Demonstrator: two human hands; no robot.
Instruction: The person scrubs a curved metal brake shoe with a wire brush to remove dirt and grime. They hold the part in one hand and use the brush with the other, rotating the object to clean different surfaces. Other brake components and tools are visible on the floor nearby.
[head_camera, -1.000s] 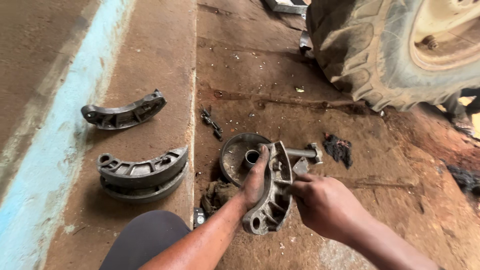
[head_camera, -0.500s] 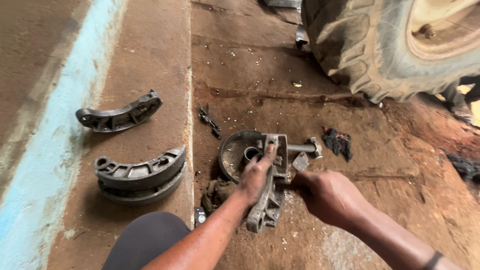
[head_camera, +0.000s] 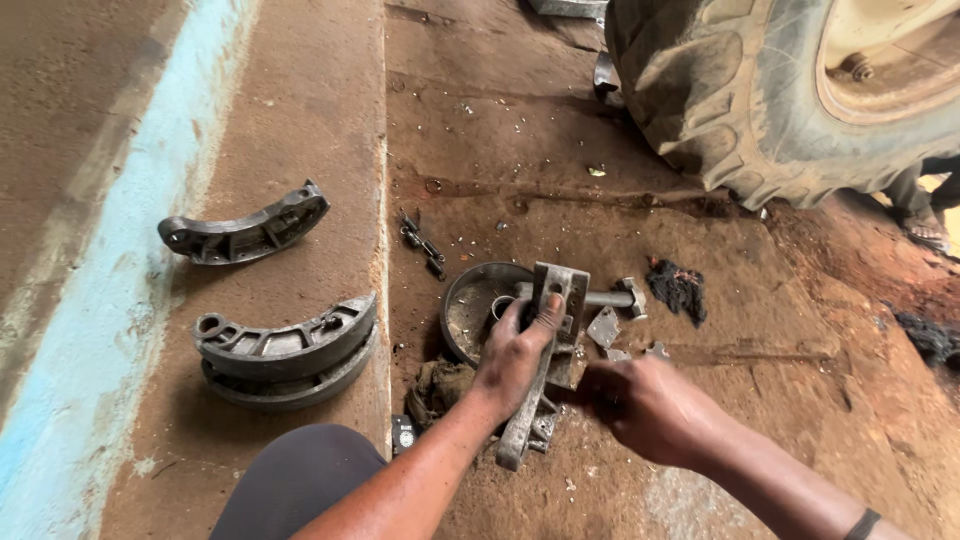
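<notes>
Clasped in the left hand (head_camera: 512, 358) was a curved grey brake shoe (head_camera: 545, 345), the fingers wrapped over its upper half and the thumb laid along its web. The right hand (head_camera: 640, 405) was closed against the shoe's lower right edge; whether a small tool was pinched in it could not be told. The shoe was held on edge just in front of a shallow round metal drum (head_camera: 475, 310), with its lower end resting on or just above the dirt floor (head_camera: 560, 200). Its long axis ran from the near end by the knee (head_camera: 290, 480) up and away to a squared end over the drum's rim, leaning slightly right. As a cast metal part it was judged heavy, rigid and dusty rather than slick, best taken by the ribbed web, not the curved lining face. A short steel shaft (head_camera: 605, 297) lay just right of the drum, a dark rag (head_camera: 678, 285) beyond it. Left of the drum, on a raised concrete strip, two stacked shoes (head_camera: 285, 350) and a single shoe (head_camera: 245, 228) were laid. Far right of the drum stood a large tractor tyre (head_camera: 740, 90).
</notes>
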